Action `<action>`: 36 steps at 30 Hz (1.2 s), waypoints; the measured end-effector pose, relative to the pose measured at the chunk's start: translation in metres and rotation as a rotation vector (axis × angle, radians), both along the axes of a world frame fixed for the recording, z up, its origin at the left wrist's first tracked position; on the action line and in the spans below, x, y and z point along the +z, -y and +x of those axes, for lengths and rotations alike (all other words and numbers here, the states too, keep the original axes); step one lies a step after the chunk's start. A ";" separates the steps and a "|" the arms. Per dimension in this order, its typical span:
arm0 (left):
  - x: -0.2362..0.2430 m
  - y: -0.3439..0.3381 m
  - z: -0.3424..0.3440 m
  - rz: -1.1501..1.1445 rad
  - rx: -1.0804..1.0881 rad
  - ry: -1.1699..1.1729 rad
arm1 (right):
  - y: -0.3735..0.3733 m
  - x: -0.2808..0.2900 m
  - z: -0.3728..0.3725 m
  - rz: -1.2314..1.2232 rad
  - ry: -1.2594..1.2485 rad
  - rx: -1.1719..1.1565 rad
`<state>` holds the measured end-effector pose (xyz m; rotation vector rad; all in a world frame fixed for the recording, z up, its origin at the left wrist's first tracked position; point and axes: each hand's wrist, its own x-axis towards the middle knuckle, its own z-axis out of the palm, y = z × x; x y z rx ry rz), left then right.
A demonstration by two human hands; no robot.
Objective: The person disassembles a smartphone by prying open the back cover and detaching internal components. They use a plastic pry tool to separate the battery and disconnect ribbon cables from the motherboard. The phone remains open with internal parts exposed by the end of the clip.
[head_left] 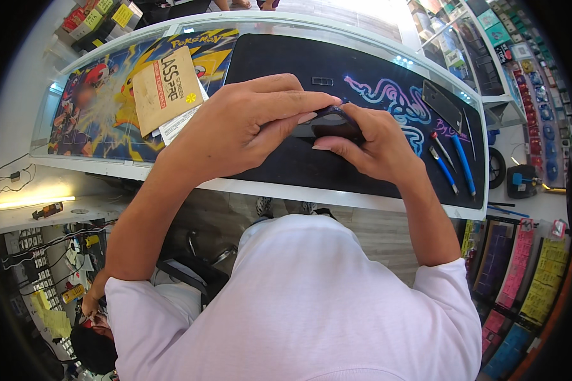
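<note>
A dark, glossy phone [337,125] is held tilted above the black mat [270,63], between my two hands. My right hand [382,141] grips its right side, thumb below and fingers along the upper edge. My left hand [245,124] pinches at the phone's upper left, its fingers stretched together over the top edge and its thumb underneath. Much of the phone is hidden by my fingers. Just beyond my hands, a small dark rectangular piece with several sections [323,81] lies on the mat.
Right on the mat lie a dark flat phone-sized panel [443,105], a blue pen-like tool [464,166] and blue-handled tools [443,170]. Leftward, a tan cardboard envelope [165,89] lies on a colourful cartoon mat [95,114]. Another person [92,346] is at lower left; accessory racks [534,108] line the right.
</note>
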<state>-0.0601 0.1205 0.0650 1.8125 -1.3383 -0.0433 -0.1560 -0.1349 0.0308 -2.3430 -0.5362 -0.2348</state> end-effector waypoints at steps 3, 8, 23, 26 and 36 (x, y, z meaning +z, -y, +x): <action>-0.002 0.005 -0.002 -0.041 0.021 -0.021 | 0.000 0.001 -0.001 0.048 -0.045 -0.004; 0.004 0.005 0.001 0.010 0.028 0.036 | -0.001 0.000 0.001 0.027 -0.001 0.000; 0.012 -0.009 0.007 0.127 0.051 0.194 | -0.013 0.009 0.001 -0.162 0.036 0.016; 0.008 -0.018 0.003 0.142 0.065 0.203 | -0.019 0.012 0.003 -0.231 0.019 0.052; -0.024 -0.058 -0.016 0.204 0.158 0.162 | -0.050 0.015 0.012 -0.510 -0.080 0.151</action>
